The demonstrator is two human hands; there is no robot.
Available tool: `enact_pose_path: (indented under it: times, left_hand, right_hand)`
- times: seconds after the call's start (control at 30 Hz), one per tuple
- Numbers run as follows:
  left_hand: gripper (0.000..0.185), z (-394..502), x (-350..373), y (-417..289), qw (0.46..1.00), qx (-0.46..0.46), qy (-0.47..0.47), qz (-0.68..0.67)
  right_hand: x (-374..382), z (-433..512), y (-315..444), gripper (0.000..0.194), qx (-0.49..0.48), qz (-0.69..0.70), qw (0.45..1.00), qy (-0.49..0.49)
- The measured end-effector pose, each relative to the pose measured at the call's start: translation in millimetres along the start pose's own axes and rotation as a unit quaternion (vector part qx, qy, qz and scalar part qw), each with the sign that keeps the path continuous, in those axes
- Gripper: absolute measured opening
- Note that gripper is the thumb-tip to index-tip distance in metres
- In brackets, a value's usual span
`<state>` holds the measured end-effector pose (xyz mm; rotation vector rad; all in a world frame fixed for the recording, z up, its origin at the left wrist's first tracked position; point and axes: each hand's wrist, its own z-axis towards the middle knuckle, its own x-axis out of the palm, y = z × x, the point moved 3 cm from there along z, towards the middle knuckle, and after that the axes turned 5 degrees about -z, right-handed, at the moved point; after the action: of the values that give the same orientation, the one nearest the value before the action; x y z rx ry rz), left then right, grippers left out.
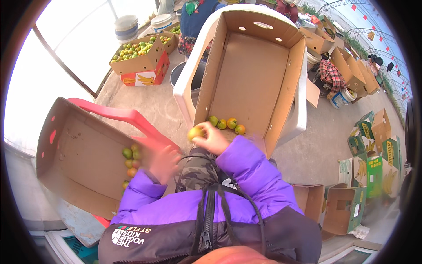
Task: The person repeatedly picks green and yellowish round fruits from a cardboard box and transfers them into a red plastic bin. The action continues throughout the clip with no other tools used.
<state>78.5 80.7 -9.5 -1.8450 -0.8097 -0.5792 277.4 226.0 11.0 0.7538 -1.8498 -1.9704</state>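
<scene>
My right hand [212,138] grips a yellow-green tomato [195,133] between thumb and fingers, at the near left corner of a cardboard box [249,79]. Inside that box, several green and orange tomatoes [231,123] lie along its near end; the remaining floor of the box is bare cardboard. My left hand [165,164], blurred, hovers with fingers apart and no object visible in it. It is at the right edge of a second cardboard box [89,158], where several green and reddish tomatoes [128,153] sit along the near right side. My left forearm partly hides them.
A white plastic chair [184,95] supports the first box, a red plastic chair [122,115] the second. Beyond stand a tomato-filled box [135,54], a dark bucket [188,74] and a person [196,29]. Another person in a plaid shirt [332,76] bends at right, above banana boxes [374,175].
</scene>
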Motion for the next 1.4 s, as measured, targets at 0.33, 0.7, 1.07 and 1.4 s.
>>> enact_pose_path:
  times: [0.33, 0.7, 1.07, 1.4]
  left_hand:
    - [0.042, -24, -48, -28, 0.979, 0.103, -0.07, -0.163]
    - [0.045, -33, -37, -31, 0.964, 0.11, -0.173, -0.168]
    - [0.042, -22, -38, -22, 0.982, 0.09, -0.093, -0.138]
    - [0.045, 3, -2, -7, 0.997, 0.001, 0.075, 0.008]
  right_hand:
    - [-88, 14, -84, 0.048, 0.188, -0.519, 0.825, -0.124]
    - [-117, 17, -174, 0.05, 0.274, -0.487, 0.816, -0.152]
    - [-101, 2, -99, 0.054, 0.224, -0.393, 0.872, -0.189]
    - [10, 8, -3, 0.049, -0.086, -0.173, 0.98, 0.055]
